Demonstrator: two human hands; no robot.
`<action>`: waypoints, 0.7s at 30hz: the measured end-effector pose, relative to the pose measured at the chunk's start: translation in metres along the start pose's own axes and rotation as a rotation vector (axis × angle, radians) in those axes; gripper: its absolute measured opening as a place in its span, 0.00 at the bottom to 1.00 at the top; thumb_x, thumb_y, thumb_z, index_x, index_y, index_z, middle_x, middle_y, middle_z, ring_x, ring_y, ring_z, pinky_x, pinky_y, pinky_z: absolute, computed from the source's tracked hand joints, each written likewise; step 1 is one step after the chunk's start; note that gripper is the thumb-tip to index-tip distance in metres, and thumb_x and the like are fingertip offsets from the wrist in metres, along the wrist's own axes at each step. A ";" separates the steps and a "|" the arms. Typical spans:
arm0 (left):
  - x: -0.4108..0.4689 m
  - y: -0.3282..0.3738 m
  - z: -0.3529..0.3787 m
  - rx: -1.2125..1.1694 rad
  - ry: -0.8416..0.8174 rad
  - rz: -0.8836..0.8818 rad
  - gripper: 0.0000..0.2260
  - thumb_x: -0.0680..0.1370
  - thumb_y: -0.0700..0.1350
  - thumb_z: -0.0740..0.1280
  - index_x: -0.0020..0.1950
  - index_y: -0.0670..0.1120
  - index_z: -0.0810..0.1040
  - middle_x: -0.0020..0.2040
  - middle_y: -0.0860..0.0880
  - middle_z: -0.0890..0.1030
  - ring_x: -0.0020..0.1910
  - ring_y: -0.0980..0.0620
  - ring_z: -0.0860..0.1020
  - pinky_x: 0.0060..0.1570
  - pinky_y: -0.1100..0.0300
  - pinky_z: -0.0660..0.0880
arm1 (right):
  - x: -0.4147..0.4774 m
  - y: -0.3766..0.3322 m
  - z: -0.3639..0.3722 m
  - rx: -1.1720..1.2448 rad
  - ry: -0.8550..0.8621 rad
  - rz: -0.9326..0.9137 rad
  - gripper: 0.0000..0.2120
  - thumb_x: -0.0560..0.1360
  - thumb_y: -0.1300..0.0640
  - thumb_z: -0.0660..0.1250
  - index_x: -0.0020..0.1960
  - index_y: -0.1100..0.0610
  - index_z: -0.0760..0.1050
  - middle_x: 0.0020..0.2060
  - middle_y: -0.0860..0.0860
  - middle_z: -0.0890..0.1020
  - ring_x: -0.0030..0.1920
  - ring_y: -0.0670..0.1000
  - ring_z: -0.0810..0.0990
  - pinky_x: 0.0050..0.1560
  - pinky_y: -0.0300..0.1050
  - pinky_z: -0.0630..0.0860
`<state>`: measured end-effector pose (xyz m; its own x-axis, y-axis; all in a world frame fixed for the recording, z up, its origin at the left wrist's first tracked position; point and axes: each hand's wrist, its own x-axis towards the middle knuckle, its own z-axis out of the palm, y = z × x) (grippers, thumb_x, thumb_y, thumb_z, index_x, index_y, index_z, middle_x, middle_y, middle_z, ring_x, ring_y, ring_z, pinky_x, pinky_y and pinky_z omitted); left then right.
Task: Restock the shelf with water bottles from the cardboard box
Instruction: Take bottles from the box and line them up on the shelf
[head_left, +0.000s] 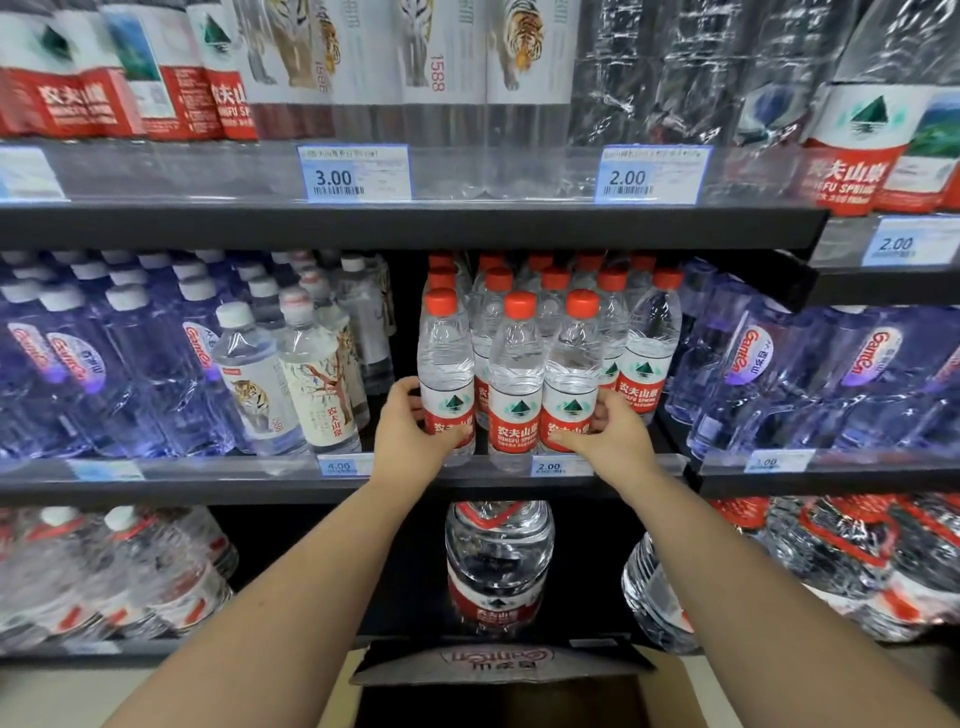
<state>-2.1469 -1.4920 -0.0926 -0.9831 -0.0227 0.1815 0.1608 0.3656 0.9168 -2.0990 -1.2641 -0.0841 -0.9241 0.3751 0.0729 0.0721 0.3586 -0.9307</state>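
Bottles (514, 384): clear, red caps, red/white labels, on shelf (208, 480). L hand (410, 431) fingers curl round left one, R hand (613, 436) round right.

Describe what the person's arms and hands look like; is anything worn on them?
The left forearm and the right forearm are bare as far as the picture's lower edge; no sleeve shows. The left hand and the right hand wear no gloves. No watch, bracelet or ring shows on the wrists or visible fingers; some fingers are hidden.
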 end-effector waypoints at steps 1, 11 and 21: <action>0.001 0.001 0.002 0.012 -0.001 0.006 0.32 0.65 0.43 0.81 0.64 0.50 0.69 0.54 0.53 0.78 0.52 0.56 0.78 0.47 0.65 0.74 | 0.000 -0.001 0.002 0.000 -0.002 -0.004 0.32 0.65 0.64 0.79 0.66 0.59 0.70 0.54 0.50 0.80 0.51 0.47 0.78 0.53 0.41 0.72; 0.003 0.007 0.000 0.071 -0.034 0.009 0.31 0.66 0.42 0.80 0.66 0.48 0.72 0.50 0.56 0.78 0.47 0.61 0.76 0.45 0.69 0.73 | 0.002 -0.001 0.012 -0.127 0.002 0.008 0.30 0.66 0.59 0.78 0.65 0.56 0.71 0.59 0.51 0.80 0.58 0.49 0.78 0.62 0.49 0.74; -0.039 0.060 -0.056 0.430 -0.008 0.226 0.20 0.71 0.48 0.73 0.61 0.51 0.76 0.57 0.47 0.77 0.59 0.45 0.74 0.58 0.47 0.74 | -0.075 -0.069 0.007 -0.614 0.016 -0.322 0.22 0.72 0.56 0.71 0.64 0.54 0.71 0.61 0.51 0.75 0.64 0.53 0.69 0.63 0.49 0.69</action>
<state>-2.0940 -1.5218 -0.0250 -0.9285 0.1082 0.3552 0.3217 0.7118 0.6243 -2.0374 -1.3232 -0.0275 -0.9298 0.1798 0.3212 -0.0009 0.8714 -0.4906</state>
